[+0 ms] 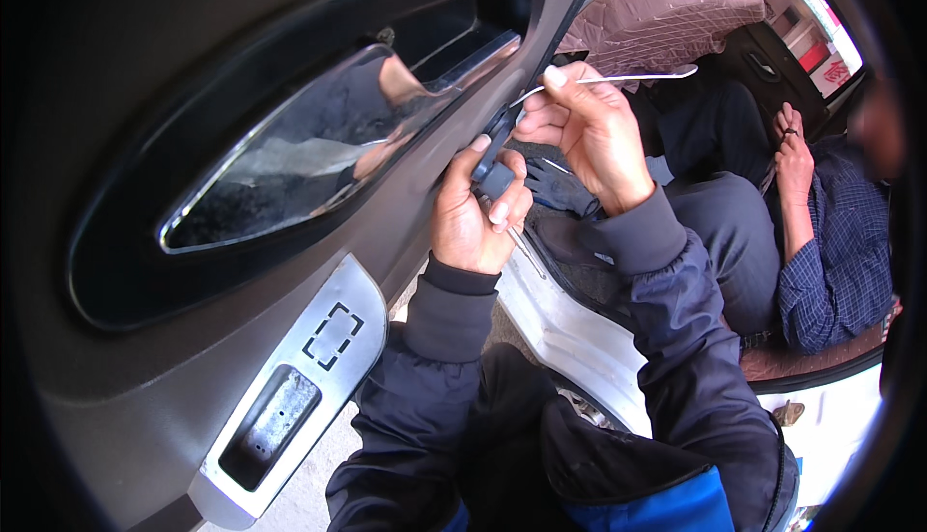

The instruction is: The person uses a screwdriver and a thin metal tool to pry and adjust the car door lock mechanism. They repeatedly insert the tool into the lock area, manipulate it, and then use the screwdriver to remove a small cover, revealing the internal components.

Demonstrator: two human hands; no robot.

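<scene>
A brown door panel (116,378) is filling the left half of the view, its free edge slanting from the top middle down to the left. Beyond that edge, on the right, another person (835,276) in a checked shirt is sitting inside the vehicle, and a quilted seat cover (666,11) is showing near the top. Within the panel's upper part a glossy, mirror-like insert (290,170) is stretching toward the free edge; toward the lower corner a silver trim plate (362,310) with a sunken pocket is standing out.

Both of the wearer's hands are working just beside the panel's free edge. The left hand (475,218) is curling around a black part (493,157), thumb on one side and fingers underneath. The right hand (597,136) is pinching a slim silver tool (645,76) between thumb and fingers, above and to the right of the left.

The black part is lying with its long axis slanting up to the right, roughly along the panel's edge; the left hand is nearer, gripping its lower end. The tool is running nearly level across, its thin end pointing left at the part's upper end; whether they are touching, I cannot tell. A narrow metal rod (527,254) is sticking out below the left fingers.
</scene>
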